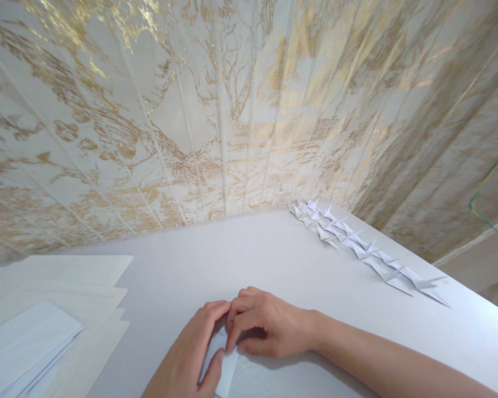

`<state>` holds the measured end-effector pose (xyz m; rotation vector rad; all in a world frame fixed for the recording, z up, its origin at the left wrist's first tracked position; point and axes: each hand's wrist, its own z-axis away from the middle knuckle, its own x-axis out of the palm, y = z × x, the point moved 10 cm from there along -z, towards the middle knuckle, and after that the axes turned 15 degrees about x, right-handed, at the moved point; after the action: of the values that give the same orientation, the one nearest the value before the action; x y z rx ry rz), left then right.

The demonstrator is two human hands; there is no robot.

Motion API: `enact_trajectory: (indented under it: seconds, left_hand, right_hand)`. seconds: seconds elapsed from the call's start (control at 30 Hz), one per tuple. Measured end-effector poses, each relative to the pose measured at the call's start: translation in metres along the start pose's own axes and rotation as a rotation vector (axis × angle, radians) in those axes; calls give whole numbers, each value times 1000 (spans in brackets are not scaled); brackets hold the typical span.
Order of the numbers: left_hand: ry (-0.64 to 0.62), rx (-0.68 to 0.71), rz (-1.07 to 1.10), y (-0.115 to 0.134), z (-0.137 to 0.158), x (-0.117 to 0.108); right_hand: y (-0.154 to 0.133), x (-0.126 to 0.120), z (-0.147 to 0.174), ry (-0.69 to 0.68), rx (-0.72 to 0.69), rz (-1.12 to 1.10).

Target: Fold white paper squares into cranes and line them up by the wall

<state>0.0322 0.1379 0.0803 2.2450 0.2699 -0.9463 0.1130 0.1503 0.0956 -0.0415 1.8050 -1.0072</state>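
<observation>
A piece of white folded paper (229, 375) lies on the table at the bottom centre, partly hidden under both hands. My left hand (193, 349) curves around its left side, with the thumb pressing on the paper and the fingers reaching to its far end. My right hand (268, 323) comes in from the right and has its bent fingers and thumb closed on the paper near the left fingertips. The hands touch or nearly touch at the top. The paper's near part runs out of view at the bottom edge.
Rows of folded white paper cranes (367, 253) stand along the right edge of the white table (216, 251). At the left lie overlapping cream sheets (103, 271), with a stack of folded white paper (33, 340) on top. A gold-patterned curtain (199, 121) hangs behind the table.
</observation>
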Motion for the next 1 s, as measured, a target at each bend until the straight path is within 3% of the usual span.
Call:
enact_trajectory:
  seconds: [0.33,0.77,1.0]
  left_hand:
    - [-69,29,-31,2,-1,1]
    - [-18,2,-25,2,-2,-2]
    - [-86,42,-67,-1,0,3]
  right_hand:
    - [0,1,1,6,-20,15]
    - [-1,-1,1,32,-20,3]
    - [0,0,2,35,-34,-7]
